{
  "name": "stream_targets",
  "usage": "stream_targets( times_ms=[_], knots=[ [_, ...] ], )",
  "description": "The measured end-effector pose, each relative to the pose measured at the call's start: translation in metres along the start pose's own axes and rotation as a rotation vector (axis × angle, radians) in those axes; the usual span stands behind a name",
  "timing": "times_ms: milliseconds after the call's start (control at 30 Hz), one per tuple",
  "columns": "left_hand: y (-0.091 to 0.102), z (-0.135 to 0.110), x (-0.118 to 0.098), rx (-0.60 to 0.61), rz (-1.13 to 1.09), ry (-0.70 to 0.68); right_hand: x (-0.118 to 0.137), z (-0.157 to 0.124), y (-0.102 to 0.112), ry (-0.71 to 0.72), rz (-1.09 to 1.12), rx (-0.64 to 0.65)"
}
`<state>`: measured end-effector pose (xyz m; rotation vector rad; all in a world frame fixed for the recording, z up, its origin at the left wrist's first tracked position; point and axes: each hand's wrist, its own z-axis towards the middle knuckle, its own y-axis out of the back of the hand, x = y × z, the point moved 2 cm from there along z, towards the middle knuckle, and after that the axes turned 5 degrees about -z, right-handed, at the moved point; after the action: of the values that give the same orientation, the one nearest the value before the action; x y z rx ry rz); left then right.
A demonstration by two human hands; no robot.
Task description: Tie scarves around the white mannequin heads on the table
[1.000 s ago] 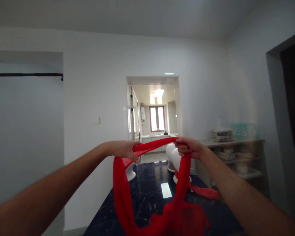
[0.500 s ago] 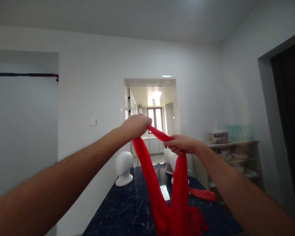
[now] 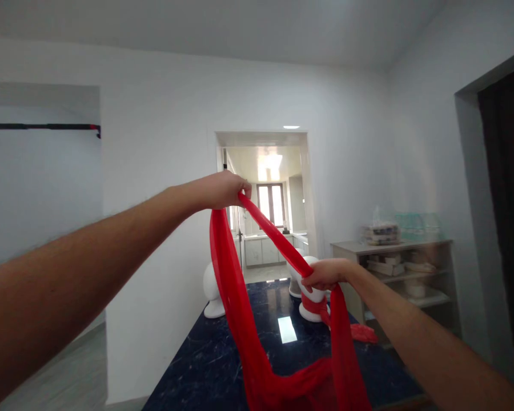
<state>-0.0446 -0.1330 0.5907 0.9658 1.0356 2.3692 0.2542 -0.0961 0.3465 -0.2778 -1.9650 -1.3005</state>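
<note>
Left hand: the left hand (image 3: 226, 190) is raised high in front of the doorway, fingers clenched around one end of a long sheer red fabric scarf (image 3: 240, 302).
Right hand: lower and to the right, the right hand (image 3: 325, 274) pinches the same scarf further along, fingers closed over it.
Scarf: a taut band slants from the upper fist down to the lower one; from each hand a loose length drops and the two join in a sagging loop above the near end of the table.
Doing it well: a good stretch, by the look of it, wants even tension between the two grips and the hanging loop kept off the edge so it does not snag.
Surface: a dark blue marbled glossy tabletop (image 3: 205, 365), with a ceiling light mirrored in it.
On it: a white foam mannequin head (image 3: 212, 291) at the far left, and another white mannequin head (image 3: 310, 305) behind the lower hand, red cloth round its base.
Room: white walls, a grey open shelf unit (image 3: 394, 268) at right, a black wall rail (image 3: 43, 127) at left.
</note>
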Motion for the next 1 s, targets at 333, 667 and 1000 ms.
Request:
stream_targets(
  times_ms=[333,667,1000],
  knots=[
    [-0.01,0.033,-0.033,-0.116,0.047,-0.148,0.074,0.08,-0.166,0.633,0.775,0.084],
    [-0.03,-0.016,0.049,0.032,0.219,0.03,0.008,0.036,-0.097,0.376,0.561,0.241],
    [-0.085,-0.05,0.076,0.021,0.136,0.182,-0.017,-0.071,0.05,-0.143,-0.226,-0.261]
  ],
)
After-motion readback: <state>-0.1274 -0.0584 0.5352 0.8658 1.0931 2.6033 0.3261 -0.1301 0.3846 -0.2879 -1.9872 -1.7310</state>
